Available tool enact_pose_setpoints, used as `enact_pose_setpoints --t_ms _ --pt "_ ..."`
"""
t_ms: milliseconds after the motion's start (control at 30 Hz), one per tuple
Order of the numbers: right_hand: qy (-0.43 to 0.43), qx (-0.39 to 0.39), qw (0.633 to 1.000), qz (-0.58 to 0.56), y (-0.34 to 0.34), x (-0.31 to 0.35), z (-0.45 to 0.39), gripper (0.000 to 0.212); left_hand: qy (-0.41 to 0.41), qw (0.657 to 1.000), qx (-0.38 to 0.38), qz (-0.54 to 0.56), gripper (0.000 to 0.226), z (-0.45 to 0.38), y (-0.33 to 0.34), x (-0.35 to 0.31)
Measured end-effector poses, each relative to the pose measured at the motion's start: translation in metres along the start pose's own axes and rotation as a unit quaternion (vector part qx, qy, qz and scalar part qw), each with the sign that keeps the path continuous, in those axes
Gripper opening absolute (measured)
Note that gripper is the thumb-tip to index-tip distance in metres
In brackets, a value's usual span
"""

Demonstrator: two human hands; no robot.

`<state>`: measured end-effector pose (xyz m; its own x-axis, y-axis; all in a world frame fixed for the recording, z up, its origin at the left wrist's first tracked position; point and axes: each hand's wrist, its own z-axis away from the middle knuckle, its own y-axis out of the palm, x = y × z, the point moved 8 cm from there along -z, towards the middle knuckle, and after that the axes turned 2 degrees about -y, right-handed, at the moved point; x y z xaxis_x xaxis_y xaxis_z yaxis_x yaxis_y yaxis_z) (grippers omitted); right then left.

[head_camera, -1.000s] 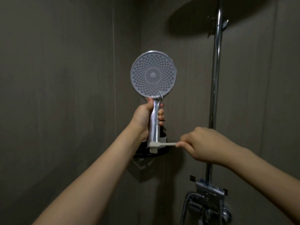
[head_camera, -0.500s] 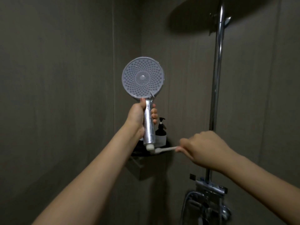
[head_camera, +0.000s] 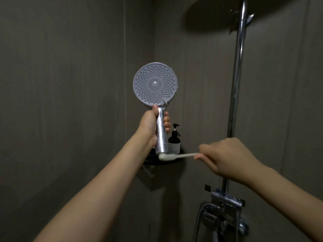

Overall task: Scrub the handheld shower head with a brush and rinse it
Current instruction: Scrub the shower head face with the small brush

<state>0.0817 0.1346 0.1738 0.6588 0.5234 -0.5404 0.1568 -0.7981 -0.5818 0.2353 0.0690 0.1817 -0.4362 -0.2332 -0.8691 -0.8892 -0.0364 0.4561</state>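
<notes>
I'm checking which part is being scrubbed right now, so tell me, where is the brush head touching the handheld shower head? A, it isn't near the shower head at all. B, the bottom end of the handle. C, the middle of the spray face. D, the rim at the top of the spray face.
B: the brush, held by the right hand, has its head against the bottom end of the shower head handle, which the left hand grips.

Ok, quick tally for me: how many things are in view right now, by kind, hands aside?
Handheld shower head: 1
Brush: 1
Pump bottle: 1
Corner shelf: 1
Chrome riser pipe: 1
Mixer valve: 1
Total: 6
</notes>
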Motion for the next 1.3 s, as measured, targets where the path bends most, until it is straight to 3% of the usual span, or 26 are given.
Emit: enact_pose_setpoints --t_ms 67,167,267,367,467,533,633,700,833,867,900,1033,1200,1300 --pt "-0.035 0.007 0.999 -0.007 0.009 0.015 -0.003 0.043 -0.007 1.0 0.007 0.0 0.043 0.002 0.005 0.004" --pt "0.008 0.086 0.995 -0.045 0.019 0.001 0.002 0.037 0.0 1.0 0.01 -0.003 0.043 0.003 0.006 0.001" --pt "0.018 0.028 0.999 -0.016 0.007 -0.009 0.008 0.033 0.002 1.0 0.004 0.0 0.043 0.001 0.0 -0.003" --pt "-0.039 -0.002 0.999 -0.035 0.009 0.01 0.0 0.036 -0.007 1.0 0.01 -0.001 0.043 0.002 0.003 0.004" --pt "0.071 0.053 0.991 -0.097 0.008 -0.019 -0.009 0.038 -0.005 1.0 0.022 -0.011 0.043 0.003 0.004 0.007" --pt "0.14 0.01 0.971 -0.194 -0.001 -0.045 -0.018 0.038 0.0 0.999 0.03 -0.013 0.044 0.004 0.002 0.006" --pt "0.147 -0.04 0.965 -0.214 -0.014 -0.055 -0.047 0.044 -0.003 0.998 0.058 -0.012 0.052 0.007 0.009 0.009" --pt "0.157 0.009 0.967 -0.2 -0.009 -0.052 -0.063 0.041 0.003 0.997 0.077 -0.007 0.063 0.008 0.016 0.009" --pt "0.074 0.206 0.943 -0.249 0.025 -0.017 -0.049 0.043 0.005 0.994 0.107 0.007 0.075 0.008 0.015 0.005" --pt "0.053 0.225 0.94 -0.251 0.026 -0.009 -0.044 0.044 0.005 0.994 0.106 -0.001 0.076 0.006 0.011 0.005" --pt "0.045 0.219 0.941 -0.255 0.025 -0.008 -0.043 0.044 0.009 0.995 0.102 -0.004 0.075 0.006 0.008 0.005" --pt "0.116 0.079 0.955 -0.263 0.008 -0.031 -0.054 0.042 0.042 0.996 0.084 0.005 0.061 0.005 0.003 0.0" --pt "-0.018 0.245 0.958 -0.151 0.036 0.009 -0.024 0.035 0.012 0.998 0.059 -0.021 0.068 -0.001 -0.012 0.002" --pt "-0.043 0.194 0.972 -0.124 0.023 0.019 -0.021 0.039 0.014 0.999 0.039 -0.009 0.065 -0.002 -0.014 0.003"
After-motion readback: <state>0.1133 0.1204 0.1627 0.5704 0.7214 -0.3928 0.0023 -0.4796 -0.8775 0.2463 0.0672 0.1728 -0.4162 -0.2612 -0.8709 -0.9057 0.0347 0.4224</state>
